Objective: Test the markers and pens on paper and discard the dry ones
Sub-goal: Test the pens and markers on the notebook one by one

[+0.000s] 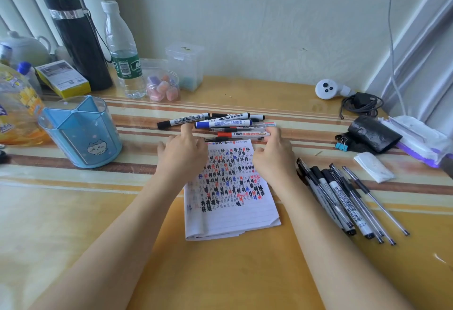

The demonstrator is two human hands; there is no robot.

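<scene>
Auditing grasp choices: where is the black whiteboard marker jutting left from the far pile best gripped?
Probably its left half, pinched across the barrel from above by the left hand: the black whiteboard marker lies flat, that end juts clear, while its right end crowds against other markers.

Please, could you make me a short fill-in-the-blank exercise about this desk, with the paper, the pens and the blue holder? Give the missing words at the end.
1. The paper is covered with test marks in black, red and ____.
2. The blue pen holder stands to the ____ of the paper.
3. One group of pens lies to the ____ of the paper.
4. The clear water bottle has a ____ cap.

Missing words: blue; left; right; white.
</scene>
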